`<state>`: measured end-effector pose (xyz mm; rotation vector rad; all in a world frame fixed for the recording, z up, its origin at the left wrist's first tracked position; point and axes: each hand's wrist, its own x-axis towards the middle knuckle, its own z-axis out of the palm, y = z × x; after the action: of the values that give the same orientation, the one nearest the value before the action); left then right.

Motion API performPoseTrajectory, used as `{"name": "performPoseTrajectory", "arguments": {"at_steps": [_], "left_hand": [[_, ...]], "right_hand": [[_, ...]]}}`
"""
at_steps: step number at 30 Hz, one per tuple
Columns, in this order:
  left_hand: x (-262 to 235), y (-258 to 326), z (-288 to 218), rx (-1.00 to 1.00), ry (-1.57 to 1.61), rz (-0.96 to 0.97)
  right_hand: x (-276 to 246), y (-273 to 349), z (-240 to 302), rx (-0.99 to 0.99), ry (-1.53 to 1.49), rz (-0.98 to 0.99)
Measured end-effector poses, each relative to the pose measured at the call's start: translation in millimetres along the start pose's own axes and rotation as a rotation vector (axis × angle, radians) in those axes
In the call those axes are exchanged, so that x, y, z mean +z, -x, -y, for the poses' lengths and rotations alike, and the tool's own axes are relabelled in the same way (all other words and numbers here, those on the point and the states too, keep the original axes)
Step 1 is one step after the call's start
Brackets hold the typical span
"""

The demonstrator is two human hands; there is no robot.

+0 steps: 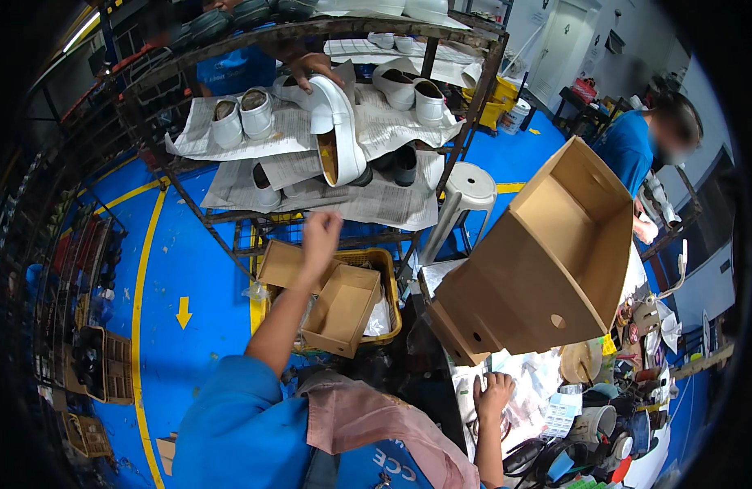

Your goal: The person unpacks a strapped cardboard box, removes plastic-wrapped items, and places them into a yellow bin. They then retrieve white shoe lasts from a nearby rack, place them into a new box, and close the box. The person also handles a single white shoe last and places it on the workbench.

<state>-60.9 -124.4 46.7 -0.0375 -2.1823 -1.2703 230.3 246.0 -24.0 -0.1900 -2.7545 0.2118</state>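
My left hand (321, 243) is raised in front of the rack, its fingers curled closed, with nothing seen sticking out of them. Just beyond it, a white shoe (335, 130) is tilted sole outward, gripped by another person's hand (317, 68) from behind the rack. My right hand (494, 394) lies on the worktable's white covering (523, 383), fingers apart and holding nothing. Beside it rises a leaning stack of brown cardboard boxes (523, 277), the topmost with its hollow side showing. Below my left hand, an open cardboard box (343, 306) rests in a yellow basket (392, 281).
The metal rack (482, 106) carries paper-lined shelves with several white shoes (256, 112). A white stool (470, 183) stands right of it. Cups, cables and tools crowd the table's right side, near a white cup (592, 422). A co-worker (628, 151) in blue is at right.
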Motion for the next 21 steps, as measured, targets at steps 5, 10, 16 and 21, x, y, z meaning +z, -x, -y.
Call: {"name": "performPoseTrajectory", "arguments": {"at_steps": [5, 10, 16, 21], "left_hand": [[-33.4, -89.6, 0.8, 0.105, -0.059, -0.183], [-25.8, -113.9, 5.9, 0.166, -0.219, -0.176], [-8.3, -125.2, 24.0, 0.199, -0.229, -0.139], [-0.5, -128.9, 26.8, 0.366, -0.311, -0.234]], "right_hand": [[8.4, -11.3, 26.6, 0.001, -0.077, -0.010], [14.9, -13.5, 33.0, 0.013, -0.084, -0.031], [17.0, -14.1, 36.7, 0.054, -0.066, -0.027], [19.7, -14.3, 38.8, 0.068, -0.051, -0.043]]}}
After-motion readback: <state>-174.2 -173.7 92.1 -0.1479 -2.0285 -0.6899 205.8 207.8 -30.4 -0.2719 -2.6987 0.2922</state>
